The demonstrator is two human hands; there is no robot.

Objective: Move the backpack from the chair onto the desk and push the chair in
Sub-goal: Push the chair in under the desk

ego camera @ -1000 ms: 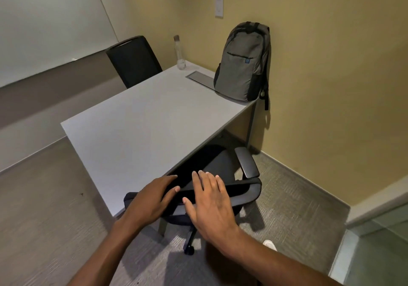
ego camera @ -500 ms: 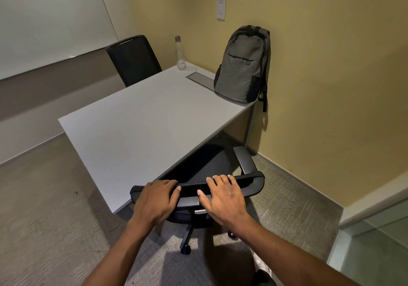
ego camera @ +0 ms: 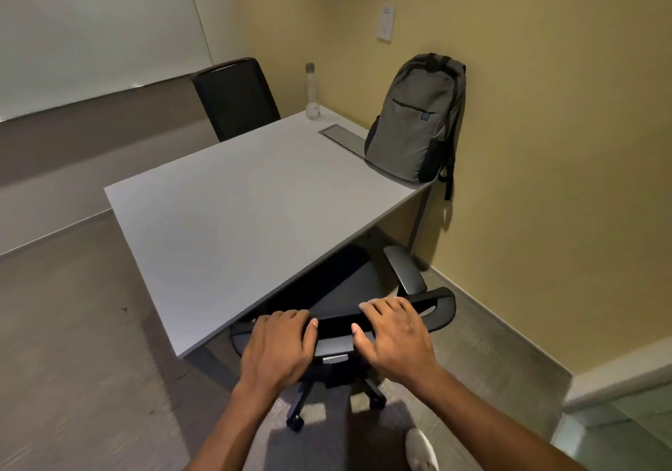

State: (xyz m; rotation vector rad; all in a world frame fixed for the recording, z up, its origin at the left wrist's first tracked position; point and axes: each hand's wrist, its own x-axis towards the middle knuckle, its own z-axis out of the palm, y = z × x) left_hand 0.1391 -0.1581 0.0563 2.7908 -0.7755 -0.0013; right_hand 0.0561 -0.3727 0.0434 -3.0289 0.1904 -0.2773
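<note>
A grey backpack (ego camera: 416, 121) stands upright on the far right corner of the white desk (ego camera: 232, 212), leaning against the yellow wall, one strap hanging over the desk edge. The black office chair (ego camera: 349, 288) sits partly under the desk's near right side, its seat below the tabletop and its right armrest showing. My left hand (ego camera: 276, 347) and my right hand (ego camera: 392, 332) both grip the top of the chair's backrest, fingers curled over its edge.
A second black chair (ego camera: 236, 99) stands at the far side of the desk. A clear bottle (ego camera: 312, 92) and a grey cable hatch (ego camera: 343, 136) are on the desk near the wall. The yellow wall runs close on the right. My white shoe (ego camera: 422, 450) shows at the bottom.
Both hands have settled from hovering onto the backrest top and closed over it. The chair has rolled forward, further under the desk.
</note>
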